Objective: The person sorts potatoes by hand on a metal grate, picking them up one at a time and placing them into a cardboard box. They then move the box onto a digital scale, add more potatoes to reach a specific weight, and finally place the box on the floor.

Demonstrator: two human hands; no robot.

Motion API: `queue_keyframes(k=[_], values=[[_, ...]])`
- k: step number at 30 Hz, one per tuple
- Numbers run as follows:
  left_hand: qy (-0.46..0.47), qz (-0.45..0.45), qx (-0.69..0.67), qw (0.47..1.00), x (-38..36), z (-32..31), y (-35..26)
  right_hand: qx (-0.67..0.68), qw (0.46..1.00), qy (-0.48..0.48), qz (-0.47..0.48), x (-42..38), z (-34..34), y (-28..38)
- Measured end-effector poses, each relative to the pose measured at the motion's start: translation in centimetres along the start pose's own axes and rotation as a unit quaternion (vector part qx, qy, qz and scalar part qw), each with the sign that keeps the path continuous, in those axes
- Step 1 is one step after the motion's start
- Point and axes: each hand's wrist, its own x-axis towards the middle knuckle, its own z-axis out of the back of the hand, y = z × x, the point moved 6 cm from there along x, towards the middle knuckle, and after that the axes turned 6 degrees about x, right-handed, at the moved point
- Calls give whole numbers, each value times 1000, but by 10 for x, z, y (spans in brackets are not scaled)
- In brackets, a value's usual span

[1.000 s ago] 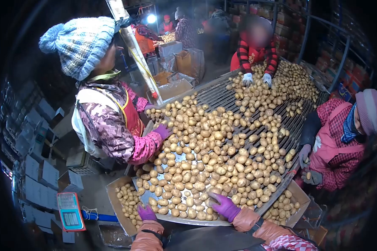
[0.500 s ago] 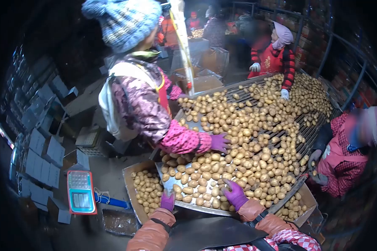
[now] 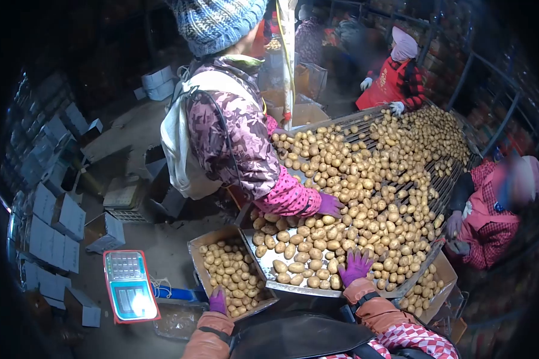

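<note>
Both of my hands wear purple gloves. My left hand (image 3: 218, 300) is at the lower edge of a cardboard box (image 3: 197, 261) of potatoes; its fingers are bunched at the rim and what they hold, if anything, is too small to tell. Fingers spread, my right hand (image 3: 356, 267) lies against the potatoes (image 3: 377, 224) near the front of the sorting table. Bare metal (image 3: 269, 258) shows at the table's front left corner, with a few potatoes on it.
A co-worker (image 3: 233, 125) at the left reaches a purple-gloved hand into the potatoes. Two more people (image 3: 389, 84) (image 3: 491, 221) stand at the far and right sides. A scale (image 3: 130, 286) is at lower left, a second potato box (image 3: 443, 287) at lower right.
My left hand has moved left and down, from the table's corner to the box. My right hand has moved up and right over the potatoes. More of the left box shows.
</note>
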Motion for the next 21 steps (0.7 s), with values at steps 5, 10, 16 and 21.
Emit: queue_keyframes(k=[5, 10, 16, 21], values=[[21, -25, -6, 999, 11, 4, 5, -13, 1000, -4, -14, -1, -2, 1], [31, -82, 47, 995, 14, -6, 5, -29, 999, -16, 3, -2, -11, -3], [37, -132, 119, 983, 7, -9, 7, -32, 999, -23, 14, -3, -5, 0], [37, -184, 181, 966, -5, -18, 8, -7, 1000, -15, 14, -3, 4, 5]])
